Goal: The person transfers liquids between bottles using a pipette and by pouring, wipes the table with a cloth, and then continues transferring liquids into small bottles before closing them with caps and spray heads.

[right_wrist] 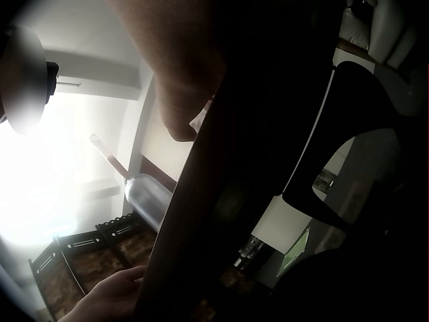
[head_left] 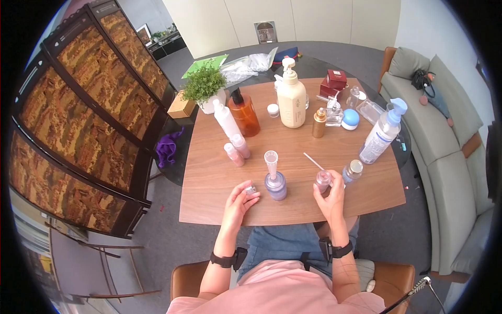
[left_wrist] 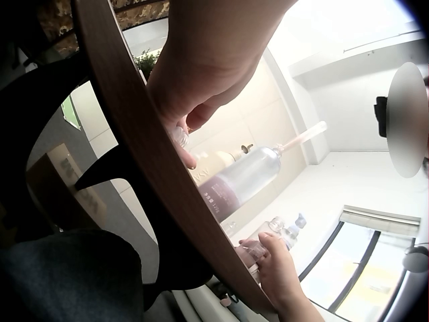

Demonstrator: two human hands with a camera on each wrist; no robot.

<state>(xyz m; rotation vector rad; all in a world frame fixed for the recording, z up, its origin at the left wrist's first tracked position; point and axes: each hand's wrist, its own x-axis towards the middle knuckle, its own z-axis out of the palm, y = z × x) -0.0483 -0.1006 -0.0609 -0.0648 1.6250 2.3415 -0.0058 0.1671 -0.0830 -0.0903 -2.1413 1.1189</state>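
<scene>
On the near left of the table, my left hand [head_left: 240, 203] pinches a small clear-and-silver cap [head_left: 251, 189] between thumb and fingers. My right hand [head_left: 332, 199] grips a small pink glass bottle [head_left: 322, 181] near the table's front. A thin pale stick [head_left: 314, 160] slants up and left from beside that bottle's mouth. Between the hands stands a clear bottle of pale purple liquid [head_left: 275, 187], with a clear flared tube [head_left: 271, 161] upright in its neck. Just right of my right hand is a squat bluish bottle with a silver cap [head_left: 353, 170].
Two small pink bottles [head_left: 235, 155], a white bottle [head_left: 226, 120] and an amber pump bottle [head_left: 244, 116] stand left. A large cream pump bottle [head_left: 292, 102] is at the back centre, a gold bottle [head_left: 319, 124] beside it. At right is a blue-topped pump bottle [head_left: 377, 138].
</scene>
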